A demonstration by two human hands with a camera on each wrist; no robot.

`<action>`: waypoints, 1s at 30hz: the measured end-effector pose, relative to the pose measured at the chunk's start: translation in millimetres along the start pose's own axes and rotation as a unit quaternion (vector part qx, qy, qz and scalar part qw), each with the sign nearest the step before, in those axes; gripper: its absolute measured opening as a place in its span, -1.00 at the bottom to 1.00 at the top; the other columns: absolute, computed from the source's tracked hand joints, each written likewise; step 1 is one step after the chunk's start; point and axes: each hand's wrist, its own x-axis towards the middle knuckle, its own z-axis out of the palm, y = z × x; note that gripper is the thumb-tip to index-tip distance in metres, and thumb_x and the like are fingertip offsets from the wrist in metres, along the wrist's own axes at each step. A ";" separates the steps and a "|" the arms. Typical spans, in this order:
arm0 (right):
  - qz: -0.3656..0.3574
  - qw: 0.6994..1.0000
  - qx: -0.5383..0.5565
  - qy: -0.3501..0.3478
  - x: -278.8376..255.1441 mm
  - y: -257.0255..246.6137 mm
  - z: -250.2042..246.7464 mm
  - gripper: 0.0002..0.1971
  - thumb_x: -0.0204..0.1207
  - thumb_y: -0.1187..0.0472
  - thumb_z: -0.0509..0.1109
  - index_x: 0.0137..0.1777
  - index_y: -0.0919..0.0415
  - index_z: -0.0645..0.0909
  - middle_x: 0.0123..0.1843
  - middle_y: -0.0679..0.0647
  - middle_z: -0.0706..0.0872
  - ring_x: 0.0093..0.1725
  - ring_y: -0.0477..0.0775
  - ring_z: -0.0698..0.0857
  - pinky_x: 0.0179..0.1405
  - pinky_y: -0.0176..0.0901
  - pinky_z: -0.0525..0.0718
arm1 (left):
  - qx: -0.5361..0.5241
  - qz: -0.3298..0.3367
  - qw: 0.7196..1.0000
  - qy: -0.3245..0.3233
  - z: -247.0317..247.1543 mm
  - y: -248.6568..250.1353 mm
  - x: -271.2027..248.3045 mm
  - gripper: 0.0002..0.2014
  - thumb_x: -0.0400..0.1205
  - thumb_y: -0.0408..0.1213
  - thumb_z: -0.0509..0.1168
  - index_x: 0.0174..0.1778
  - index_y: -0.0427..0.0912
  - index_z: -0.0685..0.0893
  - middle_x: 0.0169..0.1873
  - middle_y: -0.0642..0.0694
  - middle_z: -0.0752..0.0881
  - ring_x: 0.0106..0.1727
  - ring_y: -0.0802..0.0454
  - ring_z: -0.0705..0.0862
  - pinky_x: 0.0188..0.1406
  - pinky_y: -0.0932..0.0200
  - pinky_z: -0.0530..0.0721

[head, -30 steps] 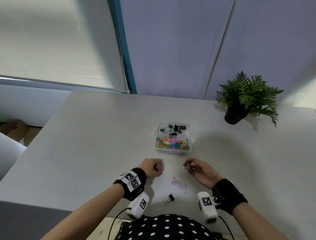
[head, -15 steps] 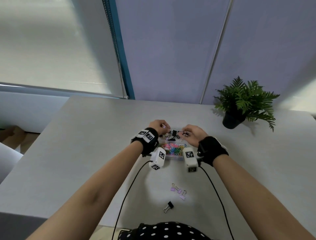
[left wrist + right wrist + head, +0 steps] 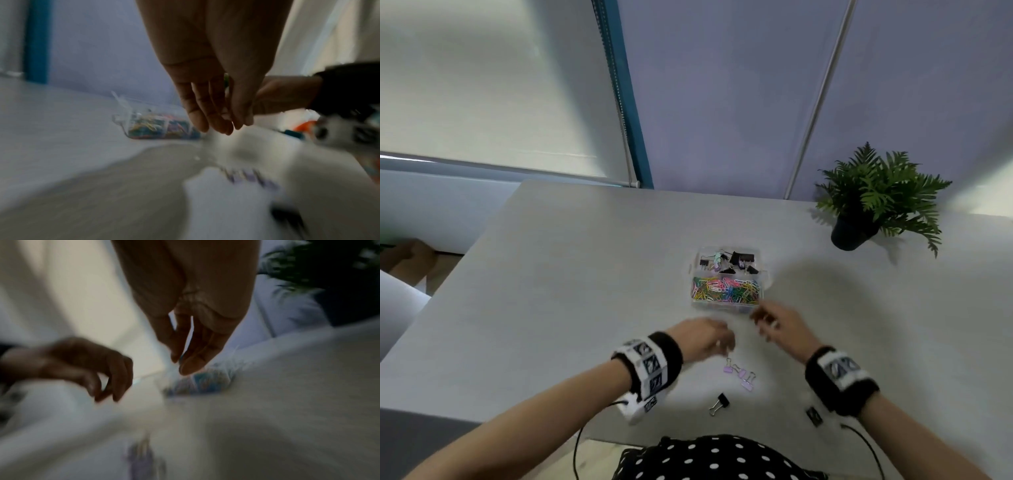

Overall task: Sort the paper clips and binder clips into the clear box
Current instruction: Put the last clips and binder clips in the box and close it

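Note:
The clear box [image 3: 726,308] stands mid-table, with coloured paper clips [image 3: 726,290] in its near compartment and binder clips [image 3: 729,262] in the far one. Pale purple binder clips [image 3: 739,372] and one black binder clip [image 3: 719,403] lie on the table near me. My left hand [image 3: 717,342] hovers just above the purple clips with relaxed fingers and holds nothing. My right hand [image 3: 765,322] hangs in front of the box's near right corner, fingers loose and empty. Both wrist views are blurred; the left hand [image 3: 218,125] and the right hand [image 3: 183,365] show nothing held.
A potted green plant [image 3: 873,202] stands at the back right of the grey table [image 3: 571,291]. A small dark tag [image 3: 814,415] lies near the front edge by my right wrist. Cables hang off the front edge toward my body.
Both hands have pulled back from over the box toward me. The clips they pinched earlier are gone from the fingers. The left hand has come down over the purple clips.

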 end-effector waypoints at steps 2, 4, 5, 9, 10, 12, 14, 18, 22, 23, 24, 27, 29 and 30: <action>-0.029 0.978 -0.171 -0.115 -30.2 7.2 24.3 -0.78 0.50 0.22 0.31 0.14 0.12 0.52 0.02 0.02 0.52 -0.08 0.02 0.57 -0.11 -0.13 0.57 | 0.100 0.069 0.989 -0.081 24.8 10.1 -13.2 -0.72 0.65 -0.20 0.23 0.26 -0.16 0.58 0.21 -0.19 0.60 0.16 -0.15 0.63 0.11 -0.04 0.64; -0.051 0.950 -0.260 -0.167 -47.9 14.0 45.9 -0.61 0.47 0.02 0.24 0.29 0.05 0.42 0.18 0.07 0.44 0.15 0.05 0.48 -0.04 -0.01 0.64 | 0.157 0.104 0.973 -0.132 49.7 15.4 -17.9 -0.57 0.60 -0.11 0.28 0.39 -0.09 0.44 0.30 -0.23 0.49 0.21 -0.21 0.59 -0.01 -0.13 0.67; -0.065 0.943 -0.279 -0.169 -52.1 16.5 52.8 -0.57 0.46 -0.03 0.17 0.32 0.05 0.39 0.22 0.11 0.43 0.21 0.08 0.44 -0.04 0.04 0.66 | 0.161 0.100 0.971 -0.143 59.3 16.1 -17.9 -0.49 0.56 -0.04 0.31 0.42 -0.08 0.39 0.32 -0.26 0.45 0.22 -0.23 0.58 -0.07 -0.15 0.69; -0.034 0.954 -0.264 -0.140 -52.4 23.6 64.1 -0.63 0.52 -0.02 0.13 0.23 0.17 0.44 0.21 0.17 0.42 0.24 0.12 0.41 0.02 -0.01 0.59 | 0.169 0.075 0.973 -0.140 77.0 15.8 -18.9 -0.48 0.51 -0.09 0.35 0.34 -0.19 0.40 0.28 -0.34 0.48 0.20 -0.25 0.60 -0.12 -0.09 0.71; -0.030 0.954 -0.264 -0.136 -51.1 25.6 64.2 -0.68 0.52 0.02 0.16 0.17 0.20 0.45 0.20 0.17 0.42 0.23 0.13 0.42 0.05 -0.02 0.57 | 0.167 0.064 0.976 -0.126 78.9 15.0 -19.2 -0.56 0.51 -0.16 0.33 0.27 -0.22 0.46 0.22 -0.33 0.55 0.11 -0.23 0.65 -0.18 -0.03 0.73; -0.038 0.955 -0.263 -0.132 -48.9 30.3 62.2 -0.77 0.48 0.18 0.29 0.10 0.23 0.47 0.16 0.17 0.45 0.20 0.14 0.44 0.06 -0.04 0.55 | 0.155 0.046 0.982 -0.098 80.2 13.8 -18.7 -0.64 0.55 -0.31 0.22 0.27 -0.29 0.49 0.22 -0.36 0.54 0.11 -0.28 0.64 -0.07 -0.06 0.73; -0.046 0.960 -0.247 -0.123 -48.9 32.6 58.6 -0.80 0.46 0.27 0.30 0.07 0.25 0.50 0.13 0.18 0.48 0.16 0.15 0.46 0.02 -0.08 0.50 | 0.137 0.024 0.987 -0.081 81.2 11.1 -19.4 -0.62 0.60 -0.36 0.14 0.34 -0.34 0.41 0.31 -0.40 0.43 0.25 -0.33 0.52 0.17 -0.15 0.62; -0.064 0.955 -0.273 -0.091 -50.9 31.8 54.5 -0.85 0.50 0.28 0.21 0.04 0.18 0.51 0.12 0.13 0.53 0.15 0.13 0.44 -0.10 -0.01 0.55 | 0.073 -0.034 0.996 -0.036 69.9 5.7 -18.5 -0.61 0.55 -0.40 0.16 0.32 -0.31 0.37 0.22 -0.30 0.42 0.19 -0.23 0.49 0.18 -0.17 0.58; -0.083 0.951 -0.288 -0.069 -51.2 32.5 57.6 -0.86 0.40 0.21 0.12 -0.09 0.08 0.46 -0.03 0.11 0.60 0.02 0.11 0.49 -0.32 -0.04 0.58 | 0.066 -0.064 0.995 -0.033 63.3 8.3 -7.9 -0.50 0.53 -0.40 0.19 0.42 -0.16 0.31 0.20 -0.27 0.39 0.19 -0.19 0.46 0.09 -0.13 0.65; -0.083 0.950 -0.294 -0.065 -51.6 32.3 58.2 -0.88 0.32 0.18 0.11 -0.16 0.04 0.41 -0.13 0.08 0.62 -0.07 0.05 0.48 -0.46 -0.15 0.54 | 0.073 -0.068 0.994 -0.038 61.9 11.8 -5.1 -0.52 0.53 -0.38 0.21 0.40 -0.16 0.32 0.20 -0.28 0.38 0.20 -0.20 0.45 0.07 -0.13 0.66; -0.081 0.946 -0.306 -0.071 -51.3 32.1 57.8 -0.89 0.25 0.16 0.17 -0.22 0.00 0.36 -0.24 0.02 0.62 -0.15 -0.02 0.45 -0.60 -0.27 0.44 | 0.076 -0.071 0.994 -0.039 62.0 14.7 -2.1 -0.55 0.54 -0.33 0.23 0.36 -0.17 0.35 0.19 -0.28 0.38 0.21 -0.22 0.45 0.04 -0.14 0.67; -0.064 0.931 -0.342 -0.113 -46.3 32.0 54.4 -0.48 -0.10 0.21 0.61 -0.29 -0.02 0.30 -0.41 -0.06 0.58 -0.40 -0.07 0.56 -0.68 -0.41 0.15 | 0.064 -0.093 0.993 -0.039 64.0 20.0 5.2 -0.55 0.54 -0.17 0.34 0.31 -0.18 0.41 0.22 -0.27 0.37 0.26 -0.21 0.41 0.03 -0.13 0.64; -0.049 0.930 -0.345 -0.119 -44.3 34.3 50.7 -0.39 -0.22 0.19 0.68 -0.30 -0.01 0.32 -0.43 -0.07 0.57 -0.47 -0.08 0.58 -0.67 -0.40 0.11 | 0.065 -0.105 0.991 -0.048 65.8 22.0 8.3 -0.53 0.51 -0.16 0.40 0.28 -0.19 0.44 0.23 -0.27 0.38 0.26 -0.20 0.40 0.04 -0.14 0.63; -0.052 0.928 -0.350 -0.112 -44.6 35.5 48.5 -0.40 -0.21 0.19 0.68 -0.29 0.00 0.32 -0.42 -0.06 0.57 -0.47 -0.07 0.59 -0.65 -0.40 0.12 | 0.064 -0.106 0.991 -0.047 66.4 23.2 9.2 -0.56 0.51 -0.19 0.40 0.24 -0.22 0.46 0.22 -0.28 0.39 0.26 -0.21 0.40 0.03 -0.14 0.62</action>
